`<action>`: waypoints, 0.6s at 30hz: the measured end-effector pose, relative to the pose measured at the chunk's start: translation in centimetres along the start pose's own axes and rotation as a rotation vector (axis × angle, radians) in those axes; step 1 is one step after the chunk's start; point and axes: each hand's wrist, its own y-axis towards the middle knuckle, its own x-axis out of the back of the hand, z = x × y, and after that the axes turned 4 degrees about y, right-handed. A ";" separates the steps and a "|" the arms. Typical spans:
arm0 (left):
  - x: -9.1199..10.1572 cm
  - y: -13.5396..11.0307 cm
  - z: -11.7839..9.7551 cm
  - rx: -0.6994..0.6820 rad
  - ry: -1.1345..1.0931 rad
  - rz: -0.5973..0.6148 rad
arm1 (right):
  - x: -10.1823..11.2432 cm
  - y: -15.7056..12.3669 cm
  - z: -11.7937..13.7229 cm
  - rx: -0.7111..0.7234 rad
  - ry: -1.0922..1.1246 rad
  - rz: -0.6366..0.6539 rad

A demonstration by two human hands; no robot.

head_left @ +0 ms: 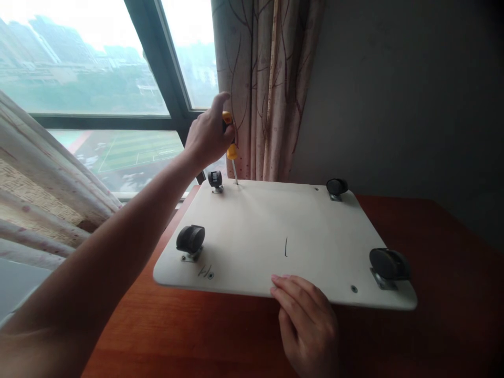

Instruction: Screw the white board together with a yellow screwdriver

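Note:
My left hand [210,131] is closed around a screwdriver [231,152] with a yellow and black handle. Its metal shaft points down, and the tip meets a screw hole near the far left edge of a white board [252,226]. At the board's near edge, my right hand [305,320] grips the rim, with its fingers on the top face. Black caster wheels stand upright at the corners: far left [214,179], near left [191,240], far right [336,186] and near right [389,264]. Metal plates join them to the board.
Beneath the board is a reddish-brown wooden table [157,336]. Screw holes show at the near left [211,275], near right [354,289] and far right [316,189]. A patterned curtain [263,94] and a window [118,79] are behind, with a grey wall [386,105] at right.

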 end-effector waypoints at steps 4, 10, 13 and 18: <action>-0.1 -0.3 -0.4 0.028 0.069 -0.035 | 0.0 -0.1 0.0 0.004 0.001 0.008; 0.0 -0.2 0.3 -0.005 -0.030 -0.080 | 0.1 0.1 0.1 0.000 0.002 0.002; -0.2 0.1 0.9 0.028 -0.080 -0.065 | 0.1 0.0 0.0 0.003 0.004 0.004; -0.6 0.6 1.2 -0.011 -0.252 0.046 | -0.1 -0.1 -0.1 -0.003 0.008 0.017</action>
